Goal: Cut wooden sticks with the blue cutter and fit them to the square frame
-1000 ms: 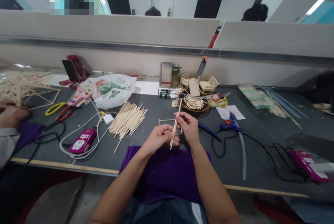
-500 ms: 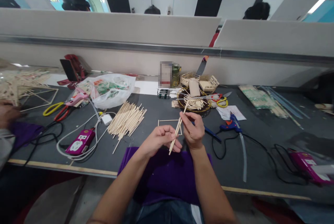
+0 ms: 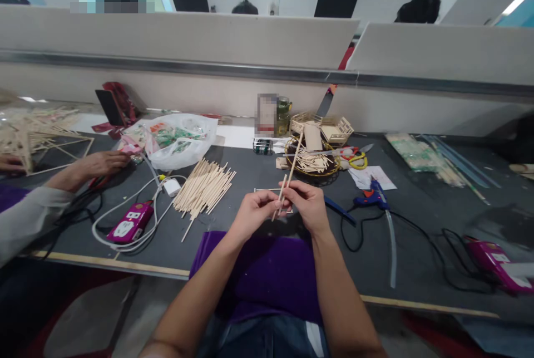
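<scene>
In front of me two thin wooden sticks meet between my hands, a long one point(image 3: 295, 156) and a shorter one point(image 3: 283, 182). My left hand point(image 3: 259, 212) pinches the shorter stick near its lower part. My right hand point(image 3: 307, 205) has thumb and finger closed on the long stick, which slants up and away. Behind my hands, a thin stick frame point(image 3: 267, 189) lies on the table, mostly covered by them. A heap of wooden sticks point(image 3: 205, 186) is to the left of my left hand.
A blue glue gun point(image 3: 377, 197) and its cable lie right of my hands. Behind stands a basket point(image 3: 334, 171) of short sticks, with scissors point(image 3: 357, 160) alongside. At left are a pink power strip point(image 3: 131, 223), a plastic bag point(image 3: 183, 143) and a co-worker's hand point(image 3: 104, 164) at a pink glue gun.
The two sticks, close together before, now show their ends offset, the long one reaching further up. A co-worker's hand has come in from the left to the pink glue gun.
</scene>
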The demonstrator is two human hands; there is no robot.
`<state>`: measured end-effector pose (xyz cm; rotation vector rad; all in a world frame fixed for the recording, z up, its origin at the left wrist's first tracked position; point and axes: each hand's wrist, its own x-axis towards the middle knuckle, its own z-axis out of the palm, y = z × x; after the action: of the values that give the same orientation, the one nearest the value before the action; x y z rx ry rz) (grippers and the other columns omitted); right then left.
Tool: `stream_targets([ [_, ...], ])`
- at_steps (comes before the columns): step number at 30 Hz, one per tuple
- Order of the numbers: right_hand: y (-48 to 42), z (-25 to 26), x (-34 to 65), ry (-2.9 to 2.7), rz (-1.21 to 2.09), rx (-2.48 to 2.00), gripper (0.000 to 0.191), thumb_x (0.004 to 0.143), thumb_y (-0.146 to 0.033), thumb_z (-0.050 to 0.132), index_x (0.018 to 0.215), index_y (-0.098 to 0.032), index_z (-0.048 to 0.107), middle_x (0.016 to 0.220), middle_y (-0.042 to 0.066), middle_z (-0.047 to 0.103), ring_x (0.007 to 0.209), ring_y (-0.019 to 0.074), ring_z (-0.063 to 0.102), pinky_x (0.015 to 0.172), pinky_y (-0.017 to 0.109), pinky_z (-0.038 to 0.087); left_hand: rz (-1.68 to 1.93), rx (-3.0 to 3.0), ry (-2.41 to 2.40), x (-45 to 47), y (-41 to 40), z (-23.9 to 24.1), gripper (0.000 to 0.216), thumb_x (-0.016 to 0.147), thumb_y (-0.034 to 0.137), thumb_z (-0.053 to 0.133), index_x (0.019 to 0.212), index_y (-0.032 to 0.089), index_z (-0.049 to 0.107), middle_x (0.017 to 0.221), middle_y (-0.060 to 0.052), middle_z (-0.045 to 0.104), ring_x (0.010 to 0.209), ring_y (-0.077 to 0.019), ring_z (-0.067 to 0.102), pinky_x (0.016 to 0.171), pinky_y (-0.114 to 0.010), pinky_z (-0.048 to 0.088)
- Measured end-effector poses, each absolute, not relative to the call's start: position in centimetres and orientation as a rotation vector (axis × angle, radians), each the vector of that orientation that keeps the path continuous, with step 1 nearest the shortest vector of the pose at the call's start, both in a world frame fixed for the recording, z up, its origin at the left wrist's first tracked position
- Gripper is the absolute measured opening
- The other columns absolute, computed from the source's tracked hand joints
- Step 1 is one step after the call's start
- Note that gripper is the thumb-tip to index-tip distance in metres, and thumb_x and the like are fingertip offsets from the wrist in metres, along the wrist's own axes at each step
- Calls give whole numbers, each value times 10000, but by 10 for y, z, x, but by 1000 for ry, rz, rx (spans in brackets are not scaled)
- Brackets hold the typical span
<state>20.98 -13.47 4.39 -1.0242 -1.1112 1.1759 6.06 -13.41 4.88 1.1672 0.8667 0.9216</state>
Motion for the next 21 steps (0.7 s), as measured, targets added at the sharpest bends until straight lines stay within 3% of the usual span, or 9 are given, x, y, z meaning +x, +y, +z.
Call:
stream_targets([
  [8, -132, 48, 213, -1321, 1168, -987, 200, 754, -346, 717, 900, -214, 755, 792, 20, 654, 571, 104, 558, 474, 218, 449, 963, 1274, 834, 56, -132, 37, 276, 716, 407, 743, 754, 141, 675, 699, -30, 693, 644, -139, 624, 650, -254, 488],
  [15, -109, 75, 197, -1616, 735, -1010, 129, 820, -316, 632, 846, -200, 681, 826, 36, 646, 729, 150, 597, 650, 262, 491, 1178, 1625, 1004, 42, -99, 45, 237, 775, 402, 670, 840, 178, 714, 818, -36, 718, 783, -171, 634, 761, -267, 477],
  [21, -51, 62, 182, -1698, 651, -1018, 90, 800, -239, 585, 762, -191, 651, 748, 13, 638, 698, 142, 577, 685, 261, 453, 1329, 1550, 1023, 35, -46, 26, 278, 688, 427, 729, 777, 163, 718, 745, -28, 714, 713, -168, 619, 713, -275, 483],
])
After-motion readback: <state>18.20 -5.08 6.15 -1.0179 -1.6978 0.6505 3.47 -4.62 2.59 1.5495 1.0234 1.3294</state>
